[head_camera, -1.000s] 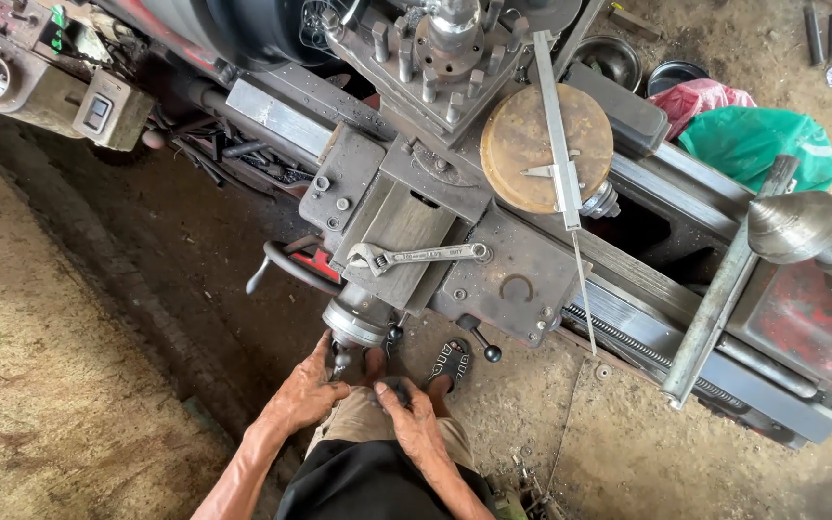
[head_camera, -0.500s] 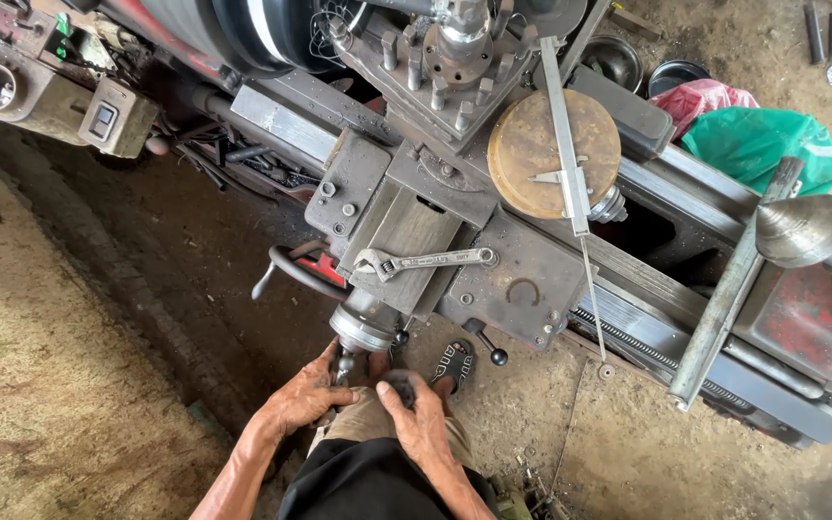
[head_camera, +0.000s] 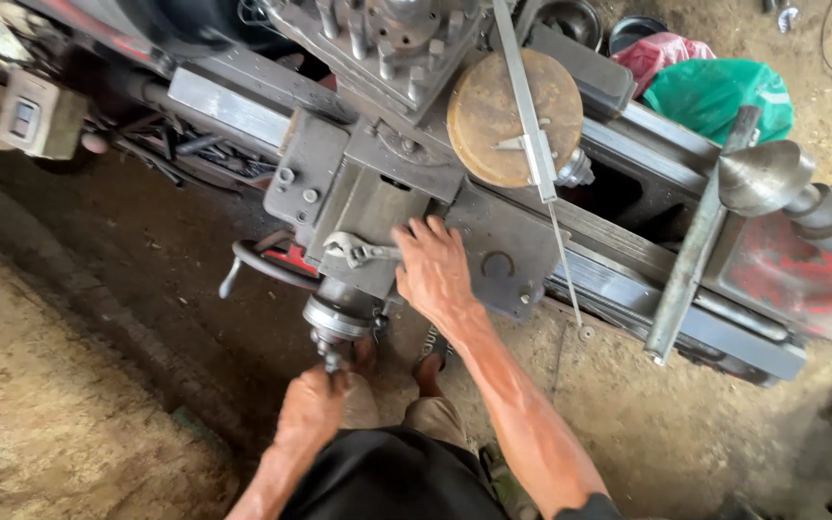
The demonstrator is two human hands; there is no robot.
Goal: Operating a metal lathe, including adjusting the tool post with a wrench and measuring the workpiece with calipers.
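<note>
While the left hand (head_camera: 312,412) closes its fingers round the cross-slide crank handle (head_camera: 331,358) low in the frame, probably to turn it, the right hand (head_camera: 432,270) lies spread, fingers open, on the lathe carriage (head_camera: 493,252) at centre, covering an adjustable wrench (head_camera: 353,250).

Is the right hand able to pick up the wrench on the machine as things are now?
Probably yes. The right hand lies over the handle of the wrench on the flat grey machine, and nothing lies over the tool. The left hand is lower, at the crank handle.
</note>
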